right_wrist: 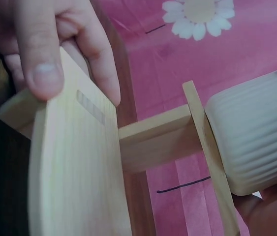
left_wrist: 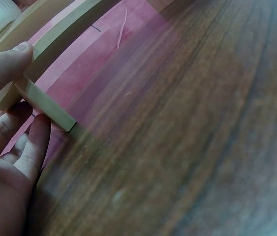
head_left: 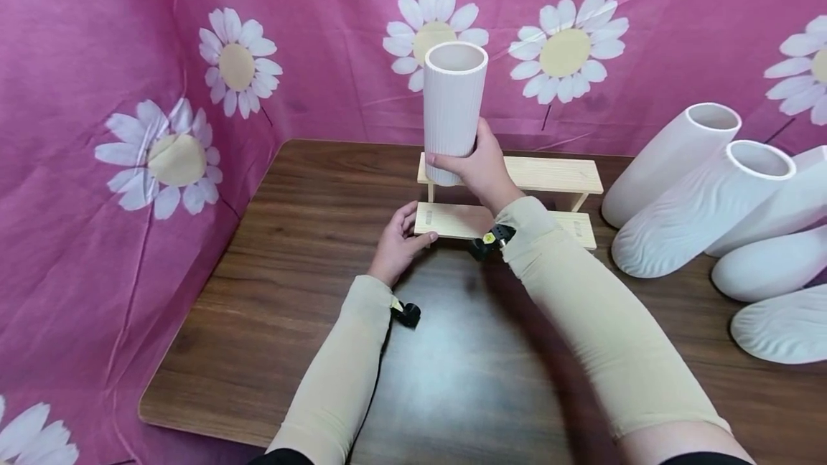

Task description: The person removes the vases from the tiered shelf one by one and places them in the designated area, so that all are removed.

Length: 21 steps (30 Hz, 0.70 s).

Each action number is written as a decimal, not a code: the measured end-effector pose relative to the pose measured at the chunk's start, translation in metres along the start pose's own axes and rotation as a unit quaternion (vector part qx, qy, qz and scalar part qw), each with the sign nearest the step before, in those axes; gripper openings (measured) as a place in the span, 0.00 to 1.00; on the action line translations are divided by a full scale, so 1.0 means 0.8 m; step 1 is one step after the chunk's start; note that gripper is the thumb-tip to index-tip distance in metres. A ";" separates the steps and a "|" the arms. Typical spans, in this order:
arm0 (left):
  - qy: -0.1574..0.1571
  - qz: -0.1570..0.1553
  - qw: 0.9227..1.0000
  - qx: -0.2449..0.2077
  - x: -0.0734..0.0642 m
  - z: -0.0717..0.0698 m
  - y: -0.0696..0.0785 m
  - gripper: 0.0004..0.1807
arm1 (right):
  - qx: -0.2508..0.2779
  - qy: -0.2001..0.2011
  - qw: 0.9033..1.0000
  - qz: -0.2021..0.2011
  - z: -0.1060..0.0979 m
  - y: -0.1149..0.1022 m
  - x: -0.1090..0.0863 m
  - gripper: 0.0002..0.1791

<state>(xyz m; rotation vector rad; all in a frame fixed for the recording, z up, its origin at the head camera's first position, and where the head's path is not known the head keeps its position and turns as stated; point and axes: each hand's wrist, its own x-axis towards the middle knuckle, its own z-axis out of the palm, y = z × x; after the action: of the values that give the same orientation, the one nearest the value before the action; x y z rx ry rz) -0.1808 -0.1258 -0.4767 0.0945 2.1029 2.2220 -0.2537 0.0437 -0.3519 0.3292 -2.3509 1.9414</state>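
Observation:
A tall white ribbed vase (head_left: pixel 454 106) stands upright at the left end of the upper shelf of a two-step wooden stand (head_left: pixel 549 173). My right hand (head_left: pixel 483 167) grips the vase low down, thumb across its front. In the right wrist view the base of the vase (right_wrist: pixel 256 132) is right at the upper board. My left hand (head_left: pixel 399 241) holds the left end of the lower shelf (head_left: pixel 452 219), its thumb on the front edge. The left wrist view has that thumb (left_wrist: pixel 10 66) on the board, with fingers beside the stand's leg (left_wrist: pixel 47 105).
Several white vases stand or lie at the table's right side, among them a wavy-ribbed vase (head_left: pixel 698 207) and a smoother vase (head_left: pixel 665 163) behind it. A pink cloth with daisies (head_left: pixel 336 41) hangs behind the brown wooden table (head_left: pixel 271 321).

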 end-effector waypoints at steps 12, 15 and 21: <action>-0.003 0.000 1.000 0.006 0.000 0.001 0.002 0.43 | 0.030 0.006 1.000 0.007 -0.014 -0.008 -0.030 0.50; -0.003 -0.002 1.000 0.006 0.000 0.001 0.002 0.44 | 0.038 0.006 0.999 -0.002 -0.019 -0.010 -0.038 0.49; 0.003 -0.005 1.000 0.002 -0.001 0.003 0.003 0.44 | 0.052 -0.004 0.998 -0.017 -0.025 -0.011 -0.054 0.48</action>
<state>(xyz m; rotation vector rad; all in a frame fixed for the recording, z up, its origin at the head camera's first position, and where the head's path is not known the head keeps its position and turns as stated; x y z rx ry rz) -0.1800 -0.1239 -0.4742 0.0795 2.1053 2.2162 -0.2117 0.0668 -0.3478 0.3822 -2.2383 2.0557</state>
